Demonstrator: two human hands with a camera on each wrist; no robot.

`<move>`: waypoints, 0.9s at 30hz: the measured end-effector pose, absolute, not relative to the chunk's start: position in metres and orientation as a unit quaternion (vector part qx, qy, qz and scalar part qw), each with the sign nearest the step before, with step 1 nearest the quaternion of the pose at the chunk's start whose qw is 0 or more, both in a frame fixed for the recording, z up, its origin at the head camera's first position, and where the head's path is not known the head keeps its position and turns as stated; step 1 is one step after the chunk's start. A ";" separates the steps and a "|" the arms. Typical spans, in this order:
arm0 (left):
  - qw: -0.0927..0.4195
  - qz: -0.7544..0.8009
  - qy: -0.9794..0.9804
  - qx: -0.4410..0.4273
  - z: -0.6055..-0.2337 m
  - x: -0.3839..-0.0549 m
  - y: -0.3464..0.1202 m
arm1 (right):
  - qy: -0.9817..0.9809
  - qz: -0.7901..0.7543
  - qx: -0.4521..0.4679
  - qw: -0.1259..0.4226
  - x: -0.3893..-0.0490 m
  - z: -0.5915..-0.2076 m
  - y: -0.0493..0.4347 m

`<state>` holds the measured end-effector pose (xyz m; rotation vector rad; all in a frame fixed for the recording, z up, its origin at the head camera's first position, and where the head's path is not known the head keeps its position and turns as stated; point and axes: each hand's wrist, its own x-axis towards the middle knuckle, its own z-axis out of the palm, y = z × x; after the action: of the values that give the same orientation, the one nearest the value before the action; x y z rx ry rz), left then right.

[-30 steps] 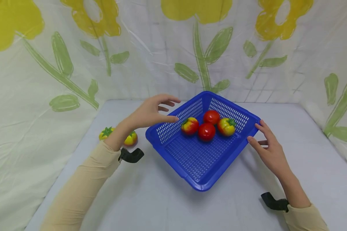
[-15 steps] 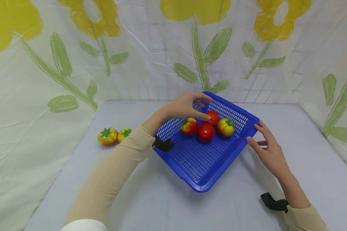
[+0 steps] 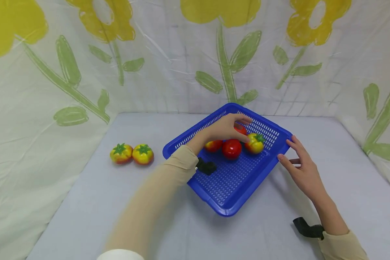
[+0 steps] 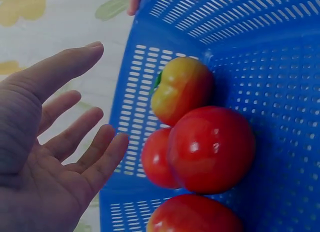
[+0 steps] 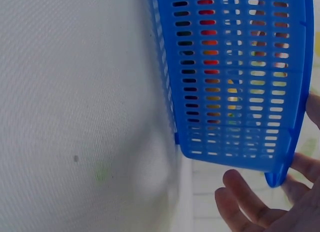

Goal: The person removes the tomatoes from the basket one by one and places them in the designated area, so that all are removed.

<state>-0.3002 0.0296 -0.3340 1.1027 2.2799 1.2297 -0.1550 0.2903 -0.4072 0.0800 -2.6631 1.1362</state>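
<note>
Pinching the basket edge [image 3: 225,211] is the right hand [image 3: 301,169]; room shows inside. The left hand [image 3: 228,128], fingers loose, moved right.

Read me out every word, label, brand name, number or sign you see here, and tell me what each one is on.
None: I can't read any text in these views.
Blue plastic basket: no lettering visible.
Red and yellow fruits in it: no stickers or labels visible.
Flower-patterned sheet: flowers, stems and leaves, no words visible.
Black wrist mounts: no marking I can make out; too small to rule out.
</note>
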 end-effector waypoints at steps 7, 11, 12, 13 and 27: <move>0.164 0.423 0.813 0.365 -0.350 -0.301 0.047 | -0.914 0.387 0.027 0.122 -0.154 -0.407 0.291; 0.160 0.448 0.806 0.353 -0.359 -0.303 0.055 | -0.916 0.382 0.024 0.121 -0.154 -0.408 0.292; 0.159 0.454 0.803 0.351 -0.361 -0.303 0.057 | -0.916 0.381 0.024 0.121 -0.154 -0.408 0.292; 0.158 0.463 0.798 0.352 -0.362 -0.304 0.058 | -0.916 0.381 0.024 0.122 -0.154 -0.408 0.291; 0.174 0.480 0.787 0.347 -0.376 -0.311 0.066 | -0.915 0.382 0.020 0.123 -0.155 -0.409 0.288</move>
<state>-0.3114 0.0665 -0.3760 0.9825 2.2313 1.3603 -0.1546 0.2885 -0.4086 0.0596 -2.6699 1.1154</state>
